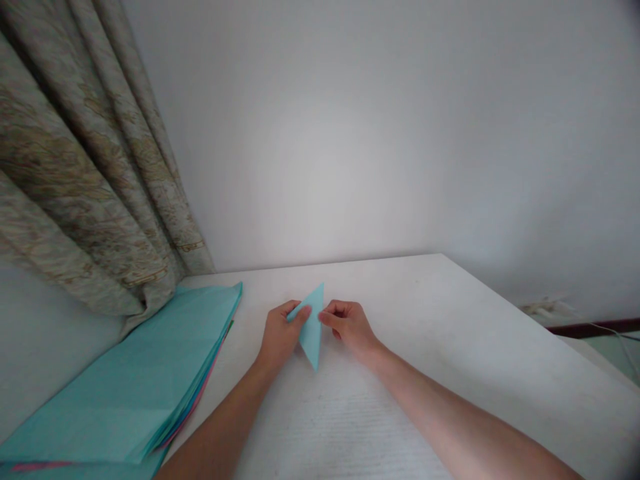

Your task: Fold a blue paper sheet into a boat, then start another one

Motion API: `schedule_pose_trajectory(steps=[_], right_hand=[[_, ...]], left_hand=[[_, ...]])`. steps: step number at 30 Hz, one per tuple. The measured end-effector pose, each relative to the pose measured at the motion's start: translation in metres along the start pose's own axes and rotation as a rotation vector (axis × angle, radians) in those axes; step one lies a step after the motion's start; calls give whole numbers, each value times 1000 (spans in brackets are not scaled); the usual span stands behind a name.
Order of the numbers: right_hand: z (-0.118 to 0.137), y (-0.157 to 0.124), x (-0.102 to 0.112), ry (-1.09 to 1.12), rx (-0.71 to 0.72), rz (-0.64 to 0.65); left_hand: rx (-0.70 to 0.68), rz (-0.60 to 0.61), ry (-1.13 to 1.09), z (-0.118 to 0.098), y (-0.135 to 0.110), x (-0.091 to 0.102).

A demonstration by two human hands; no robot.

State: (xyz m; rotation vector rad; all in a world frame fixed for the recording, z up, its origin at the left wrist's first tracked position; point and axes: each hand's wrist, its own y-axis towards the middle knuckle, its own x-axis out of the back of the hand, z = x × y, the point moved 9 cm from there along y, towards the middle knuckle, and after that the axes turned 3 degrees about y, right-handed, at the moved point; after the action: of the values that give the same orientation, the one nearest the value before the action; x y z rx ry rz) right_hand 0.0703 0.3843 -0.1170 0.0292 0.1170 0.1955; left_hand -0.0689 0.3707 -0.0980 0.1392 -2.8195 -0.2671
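Note:
A light blue sheet of paper (313, 331), folded into a triangle, is held up over the white table between both hands. One long edge runs nearly upright on its right side, with a point at the top and another at the bottom. My left hand (285, 330) grips it from the left, thumb on the near face and the other fingers behind. At the right edge, the thumb and index finger of my right hand (350, 325) are pinched together on the paper's side; the other fingers are curled.
To the left lies a stack of large coloured paper sheets (130, 380), light blue on top with blue and pink edges below. A patterned curtain (90, 153) hangs down behind it. The white table (400, 293) meets a plain wall (325, 133); cables (617, 333) show at far right.

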Motion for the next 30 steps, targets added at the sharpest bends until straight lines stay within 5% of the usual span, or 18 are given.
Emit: schedule_pose_trajectory(steps=[15, 24, 30], right_hand=[[5, 0, 8, -9, 62, -101], [6, 1, 28, 114, 96, -282], [4, 2, 27, 128, 84, -272]], left_hand=[[68, 135, -81, 4, -3, -13], [113, 271, -59, 10, -8, -30], [89, 256, -50, 12, -7, -30]])
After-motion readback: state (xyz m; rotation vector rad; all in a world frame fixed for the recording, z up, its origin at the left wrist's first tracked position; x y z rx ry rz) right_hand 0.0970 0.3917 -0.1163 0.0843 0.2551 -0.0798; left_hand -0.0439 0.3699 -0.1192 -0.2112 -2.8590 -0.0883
